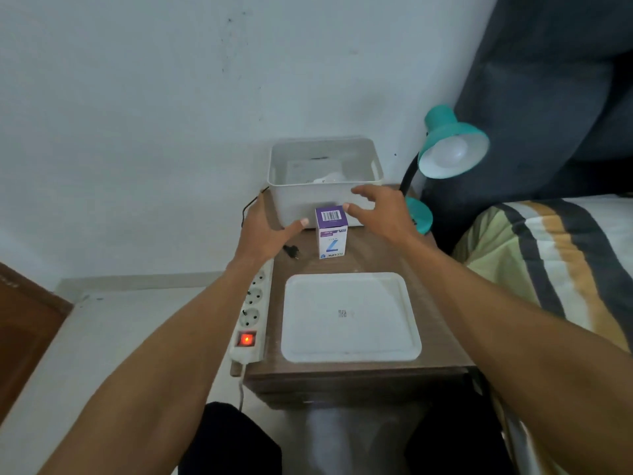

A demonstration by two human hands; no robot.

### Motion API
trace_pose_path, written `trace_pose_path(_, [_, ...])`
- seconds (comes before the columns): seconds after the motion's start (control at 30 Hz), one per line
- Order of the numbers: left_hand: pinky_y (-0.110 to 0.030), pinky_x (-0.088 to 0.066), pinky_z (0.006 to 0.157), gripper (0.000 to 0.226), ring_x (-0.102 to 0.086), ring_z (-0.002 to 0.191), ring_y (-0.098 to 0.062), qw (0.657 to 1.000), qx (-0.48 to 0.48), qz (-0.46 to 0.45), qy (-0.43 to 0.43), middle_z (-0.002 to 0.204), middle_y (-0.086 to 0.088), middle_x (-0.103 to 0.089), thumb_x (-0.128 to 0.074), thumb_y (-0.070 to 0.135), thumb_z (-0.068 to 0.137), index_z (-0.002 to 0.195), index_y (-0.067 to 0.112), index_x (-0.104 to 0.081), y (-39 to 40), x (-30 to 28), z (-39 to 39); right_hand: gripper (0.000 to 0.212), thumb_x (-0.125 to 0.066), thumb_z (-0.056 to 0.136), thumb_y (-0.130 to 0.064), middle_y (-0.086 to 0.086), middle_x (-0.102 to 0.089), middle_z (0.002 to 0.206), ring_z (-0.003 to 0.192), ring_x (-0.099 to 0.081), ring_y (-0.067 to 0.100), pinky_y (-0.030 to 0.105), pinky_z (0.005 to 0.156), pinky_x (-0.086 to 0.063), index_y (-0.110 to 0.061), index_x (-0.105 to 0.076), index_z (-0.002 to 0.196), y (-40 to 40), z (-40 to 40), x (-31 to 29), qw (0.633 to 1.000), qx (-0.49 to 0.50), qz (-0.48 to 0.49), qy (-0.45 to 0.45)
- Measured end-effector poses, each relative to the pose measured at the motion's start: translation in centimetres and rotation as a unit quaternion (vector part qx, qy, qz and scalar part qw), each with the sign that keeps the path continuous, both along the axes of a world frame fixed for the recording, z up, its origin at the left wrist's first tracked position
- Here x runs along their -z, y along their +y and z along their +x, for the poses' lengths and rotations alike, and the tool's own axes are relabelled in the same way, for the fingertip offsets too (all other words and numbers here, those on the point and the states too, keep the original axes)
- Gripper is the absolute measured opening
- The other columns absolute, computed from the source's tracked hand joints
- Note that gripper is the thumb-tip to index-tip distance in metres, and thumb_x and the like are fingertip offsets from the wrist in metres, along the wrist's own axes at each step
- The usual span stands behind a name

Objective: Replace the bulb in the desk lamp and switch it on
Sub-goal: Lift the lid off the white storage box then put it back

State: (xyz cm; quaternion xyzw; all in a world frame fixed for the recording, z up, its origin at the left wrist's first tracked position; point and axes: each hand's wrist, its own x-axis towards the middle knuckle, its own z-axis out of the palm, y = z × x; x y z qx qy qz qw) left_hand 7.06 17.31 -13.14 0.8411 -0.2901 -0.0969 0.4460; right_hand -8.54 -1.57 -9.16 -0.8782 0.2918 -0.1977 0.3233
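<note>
Bulb box [331, 232]: the purple-and-white carton stands upright at mid-frame on the wooden surface [442, 313], between my two hands and just in front of the white bin [324, 180]. I judge taking it up to be the step in hand.
Near edge: the white tray [351, 317] lies flat in the lower middle of the frame, close to the front lip of the surface. I would lift the box over it and open it above the tray, so that nothing rolls off.
Left edge: the power strip [249, 317] runs along the left rim with its red switch lit, and a black plug [291, 251] lies loose just left of the box. I would keep my wrist high there so as not to drag the cord.
Left hand [265, 231]: grip released, fingers straight, thumb reaching toward the box; whether it touches I cannot tell.
Right hand [382, 210]: grip released, fingers spread and loosely bent just above and right of the box, holding nothing.
How to do it: close on the two side faces, lightly, since thin card will dent, and lift straight up.
Bin: something pale lies inside; I cannot tell what.
Desk lamp [448, 145]: teal, at the upper right, its shade tilted toward me with a white bulb [452, 152] seated in it, its base behind my right hand.
Room: open above the tray; tight on the right, where the bed [555, 262] crowds the surface.
</note>
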Motion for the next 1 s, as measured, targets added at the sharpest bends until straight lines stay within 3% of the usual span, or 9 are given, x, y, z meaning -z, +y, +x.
trace_pose_path(0.07, [-0.026,-0.048,0.104,0.107,-0.051,0.131,-0.012,1.0,-0.008,0.008,0.014,0.15,0.005,-0.051,-0.082,0.076,0.065,0.151,0.026,-0.042,1.5,1.0,-1.7,0.051,-0.073,0.088,-0.045,0.004,-0.068,0.131,0.12,-0.062,0.021,0.041,0.1,-0.052,-0.018,-0.066,0.131,1.2,-1.7,1.0,1.0,0.015,0.015,0.011])
trace_pose_path(0.13, [-0.041,-0.047,0.11,0.108,-0.052,0.134,-0.02,0.998,-0.015,0.039,0.035,0.147,0.001,-0.054,-0.078,0.085,0.06,0.142,0.02,-0.05,2.7,2.1,-3.4,0.052,-0.075,0.085,-0.045,0.004,-0.069,0.13,0.121,-0.062,0.021,0.039,0.102,-0.051,-0.02,-0.067,0.13,2.3,-3.3,2.1,0.998,0.034,0.039,0.025])
trace_pose_path(0.2, [-0.034,-0.045,0.103,0.085,-0.055,0.123,-0.017,0.997,-0.001,0.056,0.052,0.132,0.007,-0.057,-0.082,0.073,0.068,0.125,0.014,-0.06,3.7,2.5,-5.5,0.051,-0.075,0.085,-0.041,0.003,-0.067,0.133,0.125,-0.059,0.02,0.037,0.105,-0.048,-0.02,-0.066,0.131,3.6,-5.2,3.2,0.996,0.046,0.073,0.031])
trace_pose_path(0.27, [-0.031,-0.044,0.095,0.076,-0.055,0.12,-0.016,0.997,0.004,0.063,0.046,0.127,0.01,-0.057,-0.081,0.07,0.072,0.123,0.018,-0.061,4.4,3.3,-7.1,0.051,-0.073,0.087,-0.04,0.002,-0.064,0.137,0.129,-0.056,0.02,0.036,0.106,-0.044,-0.021,-0.065,0.133,4.7,-7.2,4.6,0.993,0.059,0.089,0.044])
trace_pose_path(0.37, [-0.042,-0.048,0.104,0.096,-0.052,0.132,-0.026,0.993,0.012,0.112,0.02,0.143,-0.003,-0.056,-0.074,0.08,0.07,0.14,0.018,-0.052,5.1,4.1,-9.1,0.049,-0.072,0.09,-0.041,0.006,-0.058,0.141,0.133,-0.05,0.025,0.038,0.107,-0.041,-0.021,-0.064,0.133,5.7,-9.8,7.0,0.99,0.082,0.075,0.087])
trace_pose_path(0.47, [-0.046,-0.047,0.11,0.105,-0.05,0.136,-0.025,0.989,0.028,0.145,0.003,0.147,0.0,-0.054,-0.064,0.092,0.065,0.143,0.023,-0.05,5.4,5.0,-11.2,0.051,-0.071,0.088,-0.048,0.006,-0.056,0.144,0.135,-0.045,0.028,0.043,0.109,-0.04,-0.024,-0.065,0.133,6.6,-12.0,9.1,0.984,0.118,0.033,0.133])
trace_pose_path(0.63, [-0.049,-0.03,0.122,0.114,-0.026,0.154,-0.032,0.975,-0.003,0.222,0.011,0.167,-0.006,-0.028,-0.068,0.08,0.075,0.161,0.021,-0.024,5.2,6.9,-14.1,0.062,-0.069,0.089,-0.05,0.01,-0.049,0.149,0.136,-0.043,0.031,0.044,0.111,-0.04,-0.022,-0.056,0.142,7.4,-14.2,10.4,0.974,0.137,0.035,0.174])
trace_pose_path(0.83, [-0.053,-0.024,0.123,0.113,-0.022,0.154,-0.037,0.965,-0.05,0.257,0.019,0.166,-0.01,-0.026,-0.066,0.084,0.073,0.159,0.022,-0.028,4.4,7.7,-15.4,0.063,-0.069,0.091,-0.044,0.014,-0.047,0.147,0.134,-0.044,0.031,0.041,0.111,-0.04,-0.021,-0.051,0.147,8.0,-14.5,10.3,0.971,0.131,0.075,0.188])
trace_pose_path(1.0, [-0.052,-0.024,0.122,0.116,-0.02,0.152,-0.037,0.964,-0.062,0.254,0.042,0.164,-0.012,-0.025,-0.077,0.076,0.07,0.158,0.018,-0.031,4.1,7.1,-15.2,0.067,-0.076,0.088,-0.037,0.011,-0.044,0.155,0.141,-0.041,0.031,0.042,0.114,-0.036,-0.019,-0.051,0.147,7.6,-13.9,9.5,0.962,0.163,0.177,0.131])
